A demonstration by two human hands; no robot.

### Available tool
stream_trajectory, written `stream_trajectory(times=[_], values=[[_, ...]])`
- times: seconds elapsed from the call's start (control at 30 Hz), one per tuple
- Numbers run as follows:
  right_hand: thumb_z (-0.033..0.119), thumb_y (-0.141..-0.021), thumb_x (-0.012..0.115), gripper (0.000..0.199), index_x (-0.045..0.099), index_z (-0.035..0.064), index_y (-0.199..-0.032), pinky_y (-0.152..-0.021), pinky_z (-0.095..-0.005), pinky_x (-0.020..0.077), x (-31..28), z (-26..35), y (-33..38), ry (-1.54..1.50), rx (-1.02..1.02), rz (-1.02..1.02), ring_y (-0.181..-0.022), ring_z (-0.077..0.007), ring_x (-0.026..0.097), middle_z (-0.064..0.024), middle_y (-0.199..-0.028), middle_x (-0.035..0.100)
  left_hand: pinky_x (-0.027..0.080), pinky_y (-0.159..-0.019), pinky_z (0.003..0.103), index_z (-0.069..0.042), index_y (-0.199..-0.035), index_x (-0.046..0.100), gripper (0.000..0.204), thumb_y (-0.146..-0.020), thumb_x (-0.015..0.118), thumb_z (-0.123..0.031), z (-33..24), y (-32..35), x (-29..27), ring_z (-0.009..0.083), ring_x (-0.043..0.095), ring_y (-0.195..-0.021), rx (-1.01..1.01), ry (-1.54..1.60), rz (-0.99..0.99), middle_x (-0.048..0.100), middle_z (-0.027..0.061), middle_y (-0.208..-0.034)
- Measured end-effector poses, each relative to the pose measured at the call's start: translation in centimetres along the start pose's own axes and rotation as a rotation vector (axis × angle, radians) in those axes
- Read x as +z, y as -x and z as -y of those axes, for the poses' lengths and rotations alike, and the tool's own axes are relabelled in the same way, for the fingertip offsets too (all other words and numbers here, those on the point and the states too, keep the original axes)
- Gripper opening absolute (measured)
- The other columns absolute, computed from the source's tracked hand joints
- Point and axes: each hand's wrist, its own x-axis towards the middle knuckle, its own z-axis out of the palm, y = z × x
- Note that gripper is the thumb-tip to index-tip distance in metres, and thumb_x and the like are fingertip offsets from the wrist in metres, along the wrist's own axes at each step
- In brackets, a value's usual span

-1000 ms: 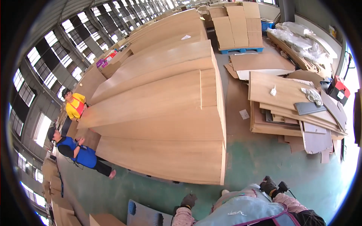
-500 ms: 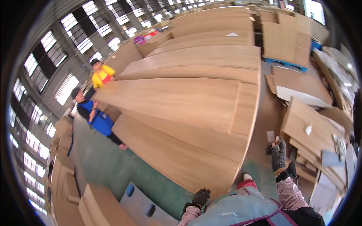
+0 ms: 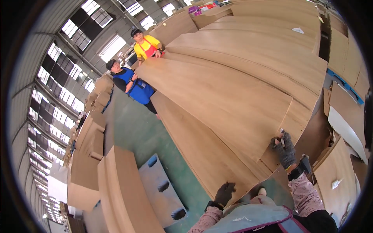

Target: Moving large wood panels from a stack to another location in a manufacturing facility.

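The upper wooden panel (image 3: 221,91) lies ahead and left of the right hand (image 3: 285,150), its long axis running away to a co-worker in blue (image 3: 138,90) and one in yellow (image 3: 149,46) by its far end. That right hand, the nearer, is at its near end, fingers half curled (touch or grip cannot be told). The left hand (image 3: 224,194) is beyond its near corner, fingers loosely bent, visibly holding nothing.

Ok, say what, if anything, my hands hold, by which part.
Your left hand looks empty. Your right hand is at the edge of the top board; whether it grips cannot be told.
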Motion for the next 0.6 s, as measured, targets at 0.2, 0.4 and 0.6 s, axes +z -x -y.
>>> stream_trajectory(times=[0.2,0.4,0.6], values=[[0.001,-0.088,0.057,0.016,0.05,0.0052,-0.103,-0.071,-0.0259,0.0472,-0.7,-2.5,0.4,0.465,-0.129,-0.09,-0.078,-0.0126,0.055,-0.0033,-0.086,0.055,0.036,-0.042,0.021,-0.007,-0.115,0.056,0.038,-0.093,0.054,-0.037,-9.5,-3.4,4.1,0.0055,0.042,-0.047,0.309,0.373,-0.059,0.065,0.0041,-0.087],[-0.001,-0.087,0.056,0.021,0.051,0.0039,-0.107,-0.072,-0.0255,0.048,-2.0,-4.8,0.3,0.121,-0.003,-0.088,-0.081,-0.0117,0.056,-0.0042,-0.092,0.056,0.035,-0.041,0.023,-0.008,-0.096,0.05,0.027,-0.088,0.064,-0.03,-13.7,-5.1,7.1,0.0066,0.041,-0.047,0.246,0.615,0.019,0.054,0.0001,-0.07],[-0.001,-0.087,0.055,0.02,0.05,0.0037,-0.106,-0.069,-0.0249,0.0483,-0.6,-2.4,0.1,0.519,-0.142,-0.094,-0.078,-0.0108,0.055,-0.004,-0.09,0.056,0.036,-0.042,0.024,-0.008,-0.087,0.045,0.03,-0.083,0.069,-0.026,-15.4,-4.8,6.8,0.0073,0.041,-0.047,0.282,0.528,-0.048,0.045,-0.0012,-0.059]])
